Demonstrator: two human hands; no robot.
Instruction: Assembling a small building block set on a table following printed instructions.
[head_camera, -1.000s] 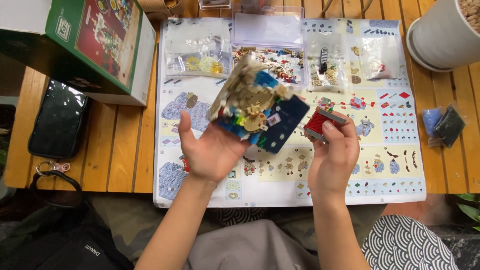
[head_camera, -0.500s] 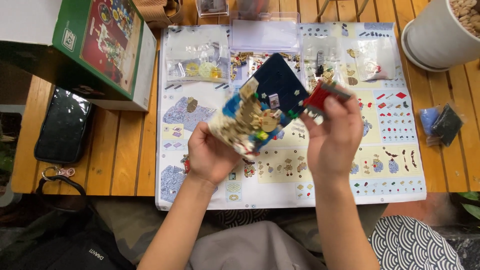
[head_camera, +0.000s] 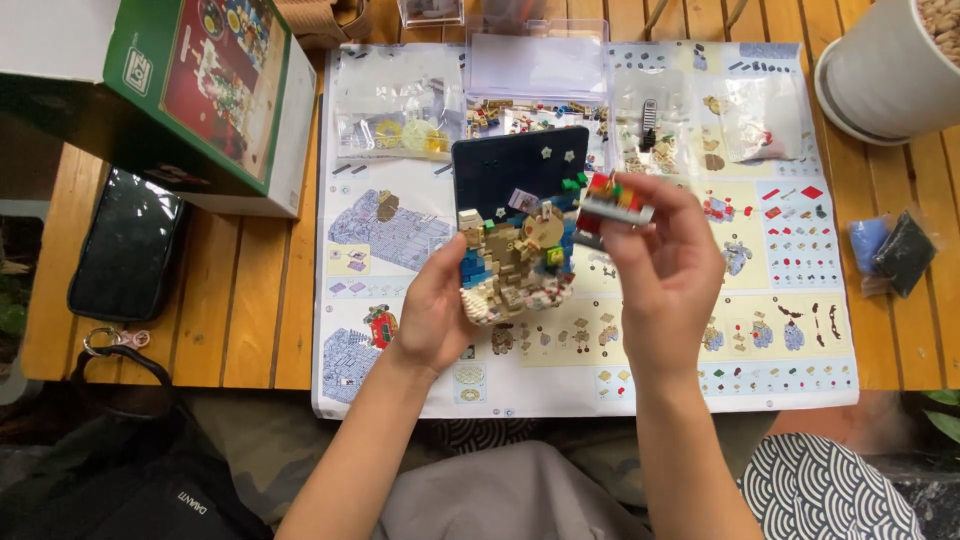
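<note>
Above the instruction sheet (head_camera: 600, 360) on the slatted table (head_camera: 250, 330), hands grasping: left hand (head_camera: 437, 318) brick model (head_camera: 515, 240), right hand (head_camera: 665, 270) small red piece (head_camera: 612, 198).

A single head-worn camera looks steeply down from close above the hands (head_camera: 560, 290), facing the slatted tabletop (head_camera: 240, 320) beyond them, with the person's forearms and lap at the frame's near edge below the hands.

Green-and-red box (head_camera: 215, 95) at table's top-left
</note>
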